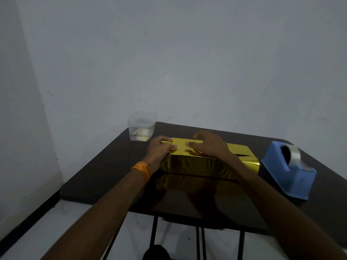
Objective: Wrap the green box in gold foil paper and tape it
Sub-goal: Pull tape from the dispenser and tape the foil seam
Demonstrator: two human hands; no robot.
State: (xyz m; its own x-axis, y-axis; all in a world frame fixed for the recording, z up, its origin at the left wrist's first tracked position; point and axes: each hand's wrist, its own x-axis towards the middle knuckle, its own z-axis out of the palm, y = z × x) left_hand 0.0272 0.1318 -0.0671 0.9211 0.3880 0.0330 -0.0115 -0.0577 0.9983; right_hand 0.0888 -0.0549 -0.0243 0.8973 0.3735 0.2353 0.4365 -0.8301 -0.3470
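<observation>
The box (pixel 199 166) lies on the dark table, covered all over in gold foil paper; no green shows. My left hand (pixel 161 149) is at the box's left end, its fingers curled and pinching the foil at the top left corner. My right hand (pixel 208 145) hovers over or rests on the top of the box, with fingers spread and relaxed, the thumb pointing left toward the other hand. At the right end the foil (pixel 249 162) sticks out in a loose folded flap. A blue tape dispenser (pixel 289 169) with a grey roll stands just right of the box.
A clear plastic tub (pixel 142 126) with a lid stands at the table's (pixel 105 177) far left corner, close to my left hand. The wall rises right behind the table. The glossy tabletop in front of the box mirrors the foil.
</observation>
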